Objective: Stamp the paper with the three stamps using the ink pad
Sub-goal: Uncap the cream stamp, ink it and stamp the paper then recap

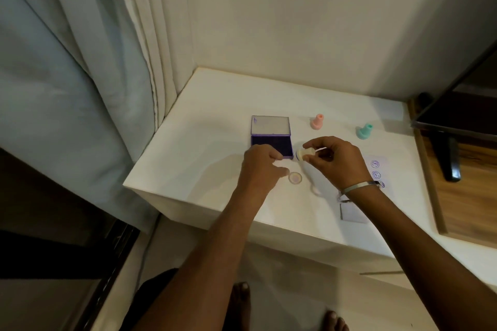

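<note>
Paper [376, 169] at right shows 3 blue prints — stamping looks done or nearly. Right hand [333, 161] pinches the cream stamp [305, 154] beside the open ink pad [271, 146]; left hand [259, 166], fingers loosely curled and holding nothing, is at its clear cap [295, 178] — recapping likely left. Pink stamp [317, 121] and green stamp [363, 131] stand behind.

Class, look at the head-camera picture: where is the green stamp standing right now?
The green stamp stands upright at the far right of the white table, to the right of the pink stamp and beyond the stamped paper, untouched by either hand.
</note>
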